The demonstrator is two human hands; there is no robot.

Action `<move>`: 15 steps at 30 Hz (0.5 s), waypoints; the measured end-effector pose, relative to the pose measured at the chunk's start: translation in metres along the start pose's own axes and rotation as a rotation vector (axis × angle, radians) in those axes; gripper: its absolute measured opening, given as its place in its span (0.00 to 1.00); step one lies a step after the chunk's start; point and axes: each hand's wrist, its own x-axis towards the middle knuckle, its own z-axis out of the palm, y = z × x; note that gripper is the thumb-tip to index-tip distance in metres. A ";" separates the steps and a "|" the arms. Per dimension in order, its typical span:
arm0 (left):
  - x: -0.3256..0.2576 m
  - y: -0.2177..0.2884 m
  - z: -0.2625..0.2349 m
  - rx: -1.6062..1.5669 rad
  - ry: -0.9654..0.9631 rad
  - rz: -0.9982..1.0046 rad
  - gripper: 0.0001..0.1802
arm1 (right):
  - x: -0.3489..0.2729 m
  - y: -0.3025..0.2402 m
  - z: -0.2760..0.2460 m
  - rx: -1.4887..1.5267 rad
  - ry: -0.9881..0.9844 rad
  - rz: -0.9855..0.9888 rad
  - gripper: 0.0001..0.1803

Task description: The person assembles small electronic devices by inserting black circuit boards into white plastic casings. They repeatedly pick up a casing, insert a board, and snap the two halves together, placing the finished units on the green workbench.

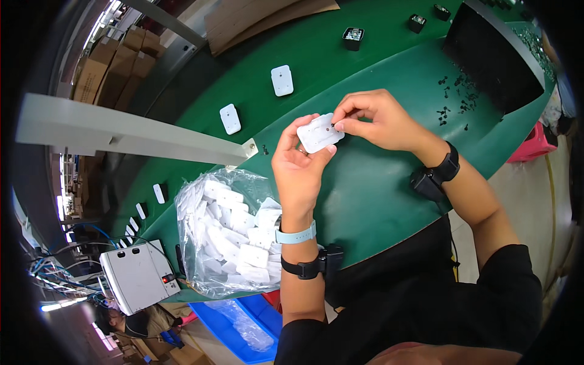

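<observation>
My left hand [297,165] grips a white plastic cover [316,136] by its edges, fingers along the far side and thumb on the near side. The cover is flat, with rounded corners and small holes. At its right end, the thumb and forefinger of my right hand [383,121] pinch a small black part [333,125], close to the cover's face. Whether that part sits in a hole I cannot tell. Similar black pieces [460,91] lie scattered to the right on the green table [377,188]. A clear bag [188,213] full of white covers stands beside my left wrist.
A green belt [322,70] beyond the table carries white-covered units [281,80] and open black housings [353,38]. A metal post [140,131] crosses at left above a white box [137,277]. A dark tray [493,58] stands right; a blue bin [234,328] lies below. Another person [143,322] is at lower left.
</observation>
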 end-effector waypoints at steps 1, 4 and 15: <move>0.000 -0.001 0.001 0.024 0.005 0.005 0.31 | 0.001 -0.002 -0.002 -0.146 -0.013 -0.097 0.03; -0.001 -0.002 0.002 0.045 0.006 0.038 0.30 | 0.000 -0.005 -0.004 -0.301 -0.016 -0.195 0.04; -0.006 -0.010 0.014 0.247 0.028 0.261 0.28 | -0.004 -0.007 0.005 -0.228 0.083 -0.203 0.04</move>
